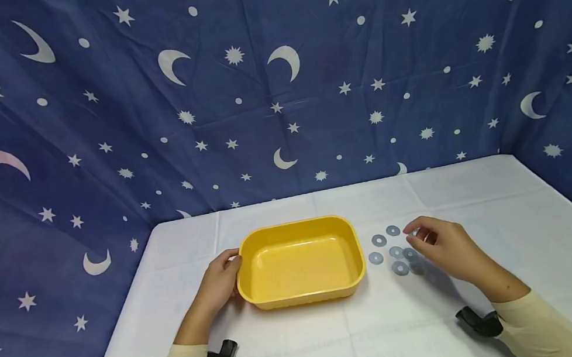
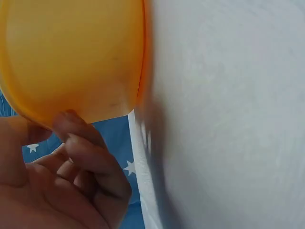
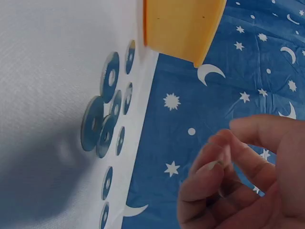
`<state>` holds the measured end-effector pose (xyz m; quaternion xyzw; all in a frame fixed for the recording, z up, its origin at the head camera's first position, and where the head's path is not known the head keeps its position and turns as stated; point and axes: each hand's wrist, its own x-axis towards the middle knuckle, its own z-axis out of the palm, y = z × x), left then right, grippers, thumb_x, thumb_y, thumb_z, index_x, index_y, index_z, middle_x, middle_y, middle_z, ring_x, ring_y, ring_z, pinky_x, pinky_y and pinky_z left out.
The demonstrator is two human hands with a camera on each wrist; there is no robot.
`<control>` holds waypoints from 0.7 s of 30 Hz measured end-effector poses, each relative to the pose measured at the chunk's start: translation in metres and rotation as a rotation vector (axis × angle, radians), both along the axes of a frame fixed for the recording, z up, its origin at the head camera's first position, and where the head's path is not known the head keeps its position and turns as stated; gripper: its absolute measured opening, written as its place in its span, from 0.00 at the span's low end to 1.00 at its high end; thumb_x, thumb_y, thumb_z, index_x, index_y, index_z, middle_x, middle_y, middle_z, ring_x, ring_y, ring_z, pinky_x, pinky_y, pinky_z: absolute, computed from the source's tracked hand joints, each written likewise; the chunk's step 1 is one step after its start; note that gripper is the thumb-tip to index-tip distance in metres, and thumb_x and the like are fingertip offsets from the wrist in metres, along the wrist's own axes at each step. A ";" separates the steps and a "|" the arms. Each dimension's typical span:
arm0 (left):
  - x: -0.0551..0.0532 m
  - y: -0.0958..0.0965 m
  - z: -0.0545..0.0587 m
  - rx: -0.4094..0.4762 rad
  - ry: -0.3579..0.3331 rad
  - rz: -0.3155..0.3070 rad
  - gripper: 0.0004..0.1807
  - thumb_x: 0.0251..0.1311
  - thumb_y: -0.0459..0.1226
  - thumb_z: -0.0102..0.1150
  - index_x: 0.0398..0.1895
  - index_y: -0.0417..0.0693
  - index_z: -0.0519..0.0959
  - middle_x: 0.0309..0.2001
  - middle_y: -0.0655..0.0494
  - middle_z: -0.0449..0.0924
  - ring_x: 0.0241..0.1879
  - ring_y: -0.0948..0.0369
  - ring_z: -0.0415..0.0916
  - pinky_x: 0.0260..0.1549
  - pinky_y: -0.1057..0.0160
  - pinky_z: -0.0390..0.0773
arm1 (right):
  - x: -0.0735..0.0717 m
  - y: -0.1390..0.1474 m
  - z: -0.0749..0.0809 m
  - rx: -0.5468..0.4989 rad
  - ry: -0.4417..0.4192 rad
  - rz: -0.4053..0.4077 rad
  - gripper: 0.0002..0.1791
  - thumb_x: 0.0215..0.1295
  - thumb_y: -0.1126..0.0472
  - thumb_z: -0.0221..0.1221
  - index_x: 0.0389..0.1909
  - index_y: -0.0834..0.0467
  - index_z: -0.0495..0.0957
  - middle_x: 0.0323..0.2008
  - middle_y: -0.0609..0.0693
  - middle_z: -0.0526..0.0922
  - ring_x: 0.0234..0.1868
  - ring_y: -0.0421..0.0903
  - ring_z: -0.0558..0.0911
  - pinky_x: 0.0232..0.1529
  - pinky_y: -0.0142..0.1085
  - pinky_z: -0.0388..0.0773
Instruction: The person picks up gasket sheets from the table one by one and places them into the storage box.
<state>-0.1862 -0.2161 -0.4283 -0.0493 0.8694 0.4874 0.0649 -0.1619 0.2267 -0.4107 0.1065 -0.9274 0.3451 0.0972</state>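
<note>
A yellow plastic tray (image 1: 305, 301) with rounded corners stands on the white cloth. My left hand (image 1: 219, 280) pinches its left rim, thumb on top and fingertips against the outer wall, as the left wrist view (image 2: 71, 167) also shows. Right of the tray lie several flat grey metal washers (image 1: 400, 268), some of them overlapping. Over their right side hovers my right hand (image 1: 444, 246), its fingers loosely bent. In the right wrist view nothing shows between the thumb and fingers of that hand (image 3: 238, 176), and the washers (image 3: 110, 78) lie apart from it.
White cloth (image 1: 294, 342) covers the table. A dark blue curtain (image 1: 236, 113) with moons and stars hangs behind it and along both sides. Black wrist straps (image 1: 224, 355) show at both cuffs.
</note>
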 end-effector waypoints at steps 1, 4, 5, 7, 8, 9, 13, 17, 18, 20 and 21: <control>-0.001 -0.001 -0.001 0.029 -0.004 -0.004 0.23 0.75 0.46 0.44 0.67 0.47 0.72 0.30 0.51 0.75 0.19 0.59 0.69 0.20 0.65 0.74 | -0.001 0.001 0.000 0.000 -0.015 0.006 0.07 0.63 0.66 0.63 0.42 0.59 0.82 0.26 0.47 0.78 0.24 0.38 0.72 0.21 0.30 0.70; -0.005 -0.005 -0.006 0.118 -0.026 -0.017 0.22 0.75 0.44 0.44 0.67 0.47 0.70 0.26 0.53 0.74 0.17 0.60 0.67 0.18 0.66 0.72 | -0.004 0.003 0.000 0.008 -0.076 0.022 0.08 0.63 0.66 0.63 0.43 0.59 0.82 0.26 0.47 0.78 0.24 0.39 0.72 0.21 0.30 0.69; -0.006 -0.006 -0.008 0.149 -0.035 -0.022 0.22 0.75 0.43 0.44 0.68 0.48 0.69 0.25 0.54 0.73 0.16 0.60 0.66 0.18 0.66 0.71 | -0.004 0.003 -0.001 0.011 -0.097 0.025 0.08 0.63 0.65 0.63 0.43 0.59 0.82 0.25 0.47 0.78 0.23 0.40 0.72 0.21 0.30 0.69; -0.007 -0.009 -0.011 0.216 -0.058 -0.040 0.23 0.75 0.42 0.44 0.69 0.48 0.67 0.23 0.55 0.72 0.16 0.60 0.66 0.18 0.66 0.71 | -0.005 0.005 -0.003 0.015 -0.133 0.036 0.09 0.63 0.65 0.63 0.44 0.59 0.81 0.26 0.47 0.78 0.24 0.41 0.71 0.21 0.31 0.69; -0.007 -0.010 -0.012 0.251 -0.069 -0.050 0.23 0.75 0.42 0.44 0.70 0.48 0.66 0.23 0.55 0.72 0.16 0.61 0.66 0.18 0.67 0.71 | -0.004 0.006 -0.005 0.018 -0.147 0.039 0.09 0.63 0.66 0.64 0.44 0.59 0.81 0.26 0.47 0.78 0.24 0.41 0.71 0.21 0.31 0.69; -0.007 -0.011 -0.013 0.287 -0.083 -0.059 0.23 0.75 0.42 0.44 0.71 0.49 0.65 0.23 0.55 0.72 0.17 0.61 0.66 0.18 0.67 0.72 | -0.005 0.007 -0.007 0.021 -0.158 0.042 0.09 0.63 0.66 0.63 0.44 0.59 0.80 0.26 0.48 0.78 0.24 0.41 0.72 0.22 0.31 0.70; -0.007 -0.014 -0.015 0.410 -0.133 -0.089 0.25 0.76 0.42 0.45 0.73 0.51 0.62 0.25 0.56 0.74 0.19 0.62 0.68 0.19 0.69 0.71 | -0.005 0.012 -0.016 0.034 -0.211 0.062 0.08 0.63 0.65 0.63 0.43 0.59 0.79 0.26 0.48 0.77 0.24 0.41 0.72 0.22 0.31 0.70; -0.007 -0.018 -0.018 0.482 -0.156 -0.107 0.26 0.75 0.42 0.46 0.74 0.52 0.60 0.27 0.57 0.75 0.21 0.63 0.69 0.19 0.70 0.70 | -0.005 0.016 -0.023 0.038 -0.292 0.108 0.08 0.63 0.64 0.63 0.42 0.58 0.77 0.26 0.48 0.76 0.23 0.41 0.73 0.22 0.31 0.71; -0.007 -0.019 -0.020 0.502 -0.157 -0.110 0.26 0.75 0.42 0.46 0.74 0.52 0.60 0.27 0.57 0.74 0.22 0.63 0.68 0.20 0.70 0.70 | -0.006 0.017 -0.023 0.041 -0.309 0.120 0.08 0.63 0.64 0.63 0.42 0.58 0.77 0.26 0.48 0.76 0.23 0.41 0.74 0.22 0.31 0.71; -0.007 -0.021 -0.023 0.545 -0.156 -0.118 0.27 0.75 0.43 0.47 0.75 0.53 0.59 0.27 0.58 0.74 0.23 0.64 0.69 0.20 0.71 0.70 | -0.007 0.019 -0.025 0.046 -0.328 0.136 0.08 0.63 0.64 0.64 0.41 0.58 0.77 0.25 0.48 0.75 0.22 0.41 0.74 0.22 0.31 0.72; -0.007 -0.021 -0.025 0.570 -0.155 -0.123 0.28 0.75 0.43 0.47 0.75 0.53 0.59 0.28 0.59 0.74 0.23 0.64 0.69 0.21 0.71 0.71 | -0.007 0.019 -0.026 0.051 -0.337 0.138 0.08 0.62 0.64 0.64 0.40 0.58 0.77 0.25 0.48 0.75 0.23 0.41 0.74 0.22 0.31 0.72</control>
